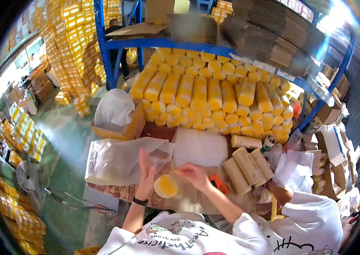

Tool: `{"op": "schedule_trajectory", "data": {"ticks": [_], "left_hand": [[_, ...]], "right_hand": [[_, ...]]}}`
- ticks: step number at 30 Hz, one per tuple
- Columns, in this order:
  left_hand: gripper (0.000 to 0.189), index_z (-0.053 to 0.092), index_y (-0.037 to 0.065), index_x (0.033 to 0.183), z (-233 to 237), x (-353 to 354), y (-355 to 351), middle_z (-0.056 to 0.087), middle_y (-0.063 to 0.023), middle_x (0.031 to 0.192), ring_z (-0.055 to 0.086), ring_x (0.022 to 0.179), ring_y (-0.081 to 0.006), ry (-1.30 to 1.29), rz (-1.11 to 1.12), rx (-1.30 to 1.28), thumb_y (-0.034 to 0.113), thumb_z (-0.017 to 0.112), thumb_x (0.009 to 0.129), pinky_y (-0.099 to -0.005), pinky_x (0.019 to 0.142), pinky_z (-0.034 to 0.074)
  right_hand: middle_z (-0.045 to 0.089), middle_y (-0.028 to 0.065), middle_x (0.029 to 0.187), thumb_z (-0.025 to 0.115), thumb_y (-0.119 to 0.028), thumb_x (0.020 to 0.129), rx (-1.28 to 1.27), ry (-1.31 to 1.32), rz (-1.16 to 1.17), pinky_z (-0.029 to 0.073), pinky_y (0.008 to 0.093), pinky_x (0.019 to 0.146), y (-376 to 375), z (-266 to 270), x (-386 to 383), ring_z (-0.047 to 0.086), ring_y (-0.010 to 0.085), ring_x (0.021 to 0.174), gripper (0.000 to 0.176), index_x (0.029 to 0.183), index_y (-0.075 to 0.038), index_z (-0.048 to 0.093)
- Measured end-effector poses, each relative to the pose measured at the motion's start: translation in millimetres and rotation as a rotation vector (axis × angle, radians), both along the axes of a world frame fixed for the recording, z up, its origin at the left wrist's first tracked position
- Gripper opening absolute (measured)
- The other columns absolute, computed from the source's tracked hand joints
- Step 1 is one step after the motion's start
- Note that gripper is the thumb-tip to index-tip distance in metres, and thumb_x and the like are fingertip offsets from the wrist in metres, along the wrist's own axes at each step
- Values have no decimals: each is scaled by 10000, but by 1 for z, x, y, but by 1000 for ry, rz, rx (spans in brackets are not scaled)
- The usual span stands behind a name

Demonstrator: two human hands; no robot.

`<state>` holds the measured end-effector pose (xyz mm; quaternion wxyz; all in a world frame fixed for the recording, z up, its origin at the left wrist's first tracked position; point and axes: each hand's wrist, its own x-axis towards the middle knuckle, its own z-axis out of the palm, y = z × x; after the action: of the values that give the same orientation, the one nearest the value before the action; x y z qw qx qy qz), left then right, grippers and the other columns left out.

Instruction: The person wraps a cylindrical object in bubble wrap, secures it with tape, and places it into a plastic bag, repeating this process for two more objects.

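Reference centre: the yellow roll (166, 187), resting on the table (192, 206). The left hand (146, 174) stands at 10 o'clock, just beside the roll, fingers extended and wide. The right hand (192, 174) is at 2 o'clock, fingertips drawn narrow; whether they hold anything cannot be told. An orange tool (219, 184) lies at 3 o'clock.

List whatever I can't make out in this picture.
Head view: whether the right hand holds anything; the yellow spot at its fingers is too small.
Head view: the far end of the yellow roll, hidden behind its near face.
Head view: the bottom of the open carton, hidden by the white liner.
Head view: the lower part of the co-worker's shirt, cut off by the bottom edge.
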<state>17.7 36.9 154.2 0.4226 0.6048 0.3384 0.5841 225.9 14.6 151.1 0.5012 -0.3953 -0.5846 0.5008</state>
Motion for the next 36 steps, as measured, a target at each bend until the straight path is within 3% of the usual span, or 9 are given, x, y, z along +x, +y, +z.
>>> {"op": "schedule_trajectory", "data": {"ticks": [2, 4, 7, 10, 18, 25, 32, 35, 36], "left_hand": [[640, 313, 125, 1440, -10, -8, 2, 237, -127, 1508, 239, 1372, -297, 415, 15, 123, 337, 573, 895, -503, 1081, 260], [628, 405, 122, 1388, -25, -7, -7, 278, -148, 1483, 250, 1364, -325, 920, -9, 302, 356, 617, 846, -535, 1079, 229], [535, 532, 127, 1262, -34, 20, -36, 385, -114, 1411, 283, 1340, -323, 1019, -68, 210, 401, 623, 812, -552, 1051, 230], [585, 528, 125, 1252, -26, 33, -44, 494, -87, 1276, 408, 1197, -315, 1216, 72, 468, 455, 643, 782, -525, 948, 315], [381, 631, 148, 1102, -36, 32, -33, 571, -34, 1193, 466, 1174, -259, 1163, 114, 389, 343, 650, 775, -524, 975, 334], [320, 647, 137, 1018, -29, 28, -28, 594, -24, 1124, 493, 1156, -252, 1095, 132, 310, 278, 681, 734, -499, 979, 343], [320, 650, 127, 1009, -29, 28, -21, 590, -35, 1132, 490, 1155, -266, 1111, 95, 296, 284, 680, 732, -510, 982, 336], [334, 643, 133, 1025, -32, 31, -23, 588, -47, 1137, 487, 1156, -275, 1130, 93, 303, 288, 684, 732, -518, 979, 333], [335, 639, 134, 1033, -33, 33, -24, 589, -37, 1135, 486, 1167, -264, 1125, 104, 300, 287, 673, 737, -515, 983, 332]], "right_hand": [[652, 32, 949, 662, -116, 859, -48, -85, -46, 483, 249, 790, 16, 17, 20, 585, 83, 892, 162, 988, -23, 632], [642, 14, 899, 676, -133, 842, -87, 161, -167, 477, 255, 787, 58, 14, 48, 580, 90, 859, 157, 972, -50, 642], [598, -11, 803, 657, -136, 850, -66, 489, -327, 460, 257, 644, 146, 47, 90, 550, 97, 719, 181, 1018, -79, 617], [544, -33, 726, 648, -152, 876, 90, 821, -135, 428, 228, 549, 227, 111, 128, 521, 78, 637, 99, 925, -117, 569], [374, -53, 619, 653, -161, 881, 218, 982, -373, 301, 250, 502, 379, 185, 185, 310, 81, 531, 103, 856, -125, 560], [409, -44, 610, 697, -130, 847, 287, 897, -621, 277, 260, 457, 400, 182, 173, 344, 62, 532, 104, 845, -88, 601], [503, -10, 661, 757, -91, 783, 452, 684, -1044, 419, 289, 654, 437, 177, 174, 413, 124, 621, 255, 710, -84, 513], [523, 6, 678, 759, -92, 783, 535, 640, -1092, 426, 296, 670, 433, 180, 166, 436, 140, 631, 266, 704, -75, 506], [540, 25, 689, 730, -199, 831, 560, 516, -1121, 437, 325, 617, 436, 177, 170, 451, 153, 636, 310, 694, -58, 490]]}}
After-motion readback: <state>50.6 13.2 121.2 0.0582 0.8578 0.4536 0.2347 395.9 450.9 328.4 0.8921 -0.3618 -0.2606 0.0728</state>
